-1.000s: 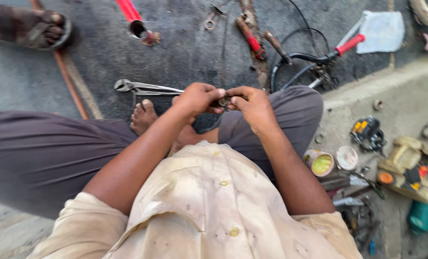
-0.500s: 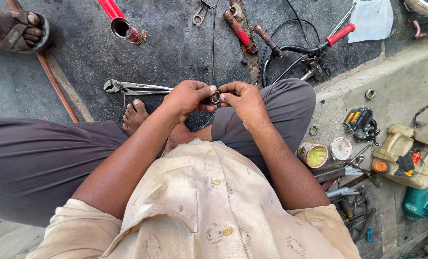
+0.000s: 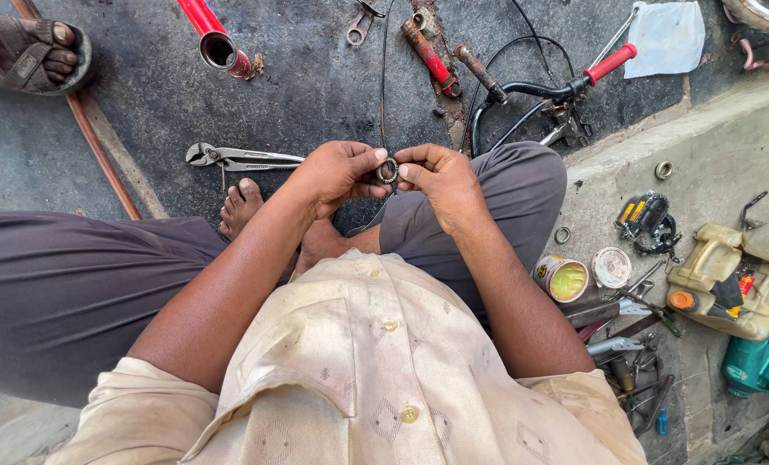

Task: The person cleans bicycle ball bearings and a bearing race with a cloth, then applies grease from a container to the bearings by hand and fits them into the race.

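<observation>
Small metal ring (image 3: 388,170) pinched between left hand (image 3: 337,175) and right hand (image 3: 440,179), fingertips of both pressed on rim. Ring held above crossed legs, just right of pliers (image 3: 239,158); open face toward camera, no long axis. Open tin (image 3: 563,278) well right of pliers, lid (image 3: 612,267) beside it.

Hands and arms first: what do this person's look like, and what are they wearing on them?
The left hand and right hand are bare: no gloves, and no rings, watch or bracelet in view. Both forearms are uncovered. Short sleeves of a cream, worn-looking buttoned shirt with a faint small pattern end above the elbows. The fingertips look a little grimy.
</observation>
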